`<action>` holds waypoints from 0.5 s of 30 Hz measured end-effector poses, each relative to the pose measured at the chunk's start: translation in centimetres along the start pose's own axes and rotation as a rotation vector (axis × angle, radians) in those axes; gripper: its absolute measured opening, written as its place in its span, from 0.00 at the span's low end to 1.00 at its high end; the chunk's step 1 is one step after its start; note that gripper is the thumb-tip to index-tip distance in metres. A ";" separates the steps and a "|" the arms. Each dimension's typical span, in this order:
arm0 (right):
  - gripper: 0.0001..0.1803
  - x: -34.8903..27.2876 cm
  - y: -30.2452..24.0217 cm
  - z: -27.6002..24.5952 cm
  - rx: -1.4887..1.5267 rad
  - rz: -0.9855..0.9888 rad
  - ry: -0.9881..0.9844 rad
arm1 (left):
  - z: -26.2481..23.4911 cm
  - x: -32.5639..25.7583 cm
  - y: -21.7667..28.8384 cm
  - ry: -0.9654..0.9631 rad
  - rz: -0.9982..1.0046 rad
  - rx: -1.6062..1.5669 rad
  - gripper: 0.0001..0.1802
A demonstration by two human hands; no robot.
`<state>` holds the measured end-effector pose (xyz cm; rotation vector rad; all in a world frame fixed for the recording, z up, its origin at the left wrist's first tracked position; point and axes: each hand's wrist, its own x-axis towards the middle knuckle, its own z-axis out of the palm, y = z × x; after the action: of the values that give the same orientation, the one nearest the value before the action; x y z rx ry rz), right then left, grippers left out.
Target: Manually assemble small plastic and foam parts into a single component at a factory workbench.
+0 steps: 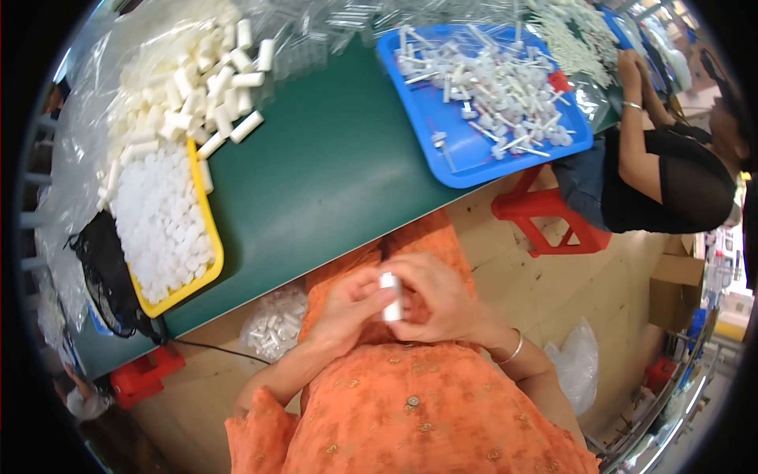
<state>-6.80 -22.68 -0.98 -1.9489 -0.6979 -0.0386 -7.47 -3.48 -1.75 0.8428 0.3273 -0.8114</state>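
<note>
In front of my body, below the table edge, a small white cylinder (391,306) stands roughly upright between my two hands. My left hand (350,310) closes on it from the left, with the thumb against its side. Curled round its right side is my right hand (444,299), its fingers bent at the top and bottom. Slight blur hides the exact fingertip contact. Ahead on the right, a blue tray (442,167) holds many small white and clear stemmed plastic parts (497,87). To the left, a yellow tray (217,251) is heaped with small white caps (162,225).
Cream-coloured cylinders (201,91) pile on plastic at the far left of the green table (316,166). Clear tubes (339,24) lie along the back. A co-worker (655,170) sits at right by a red stool (545,213). A bag of white parts (275,322) rests below the table.
</note>
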 end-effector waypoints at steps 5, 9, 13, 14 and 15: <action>0.20 2.0 1.4 -5.2 -0.310 -0.133 0.144 | -9.2 -5.7 1.4 0.118 -0.064 0.254 0.17; 0.09 3.3 4.3 -13.8 -0.683 0.093 0.338 | -21.9 -11.2 -2.2 0.383 -0.445 0.921 0.23; 0.09 6.3 5.9 -16.2 -0.642 -0.009 0.129 | -20.5 -11.1 -0.8 0.238 -0.382 1.823 0.27; 0.09 7.1 5.9 -16.5 -0.699 0.090 -0.053 | -18.8 -10.6 0.2 0.125 -0.177 1.919 0.26; 0.09 8.2 5.9 -16.4 -0.753 0.174 -0.247 | -16.0 -9.9 1.8 -0.015 -0.113 1.803 0.24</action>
<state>7.31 -34.47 4.71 -2.7667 -0.7323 0.0571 -11.88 14.48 -5.54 2.4826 -0.5350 -1.1283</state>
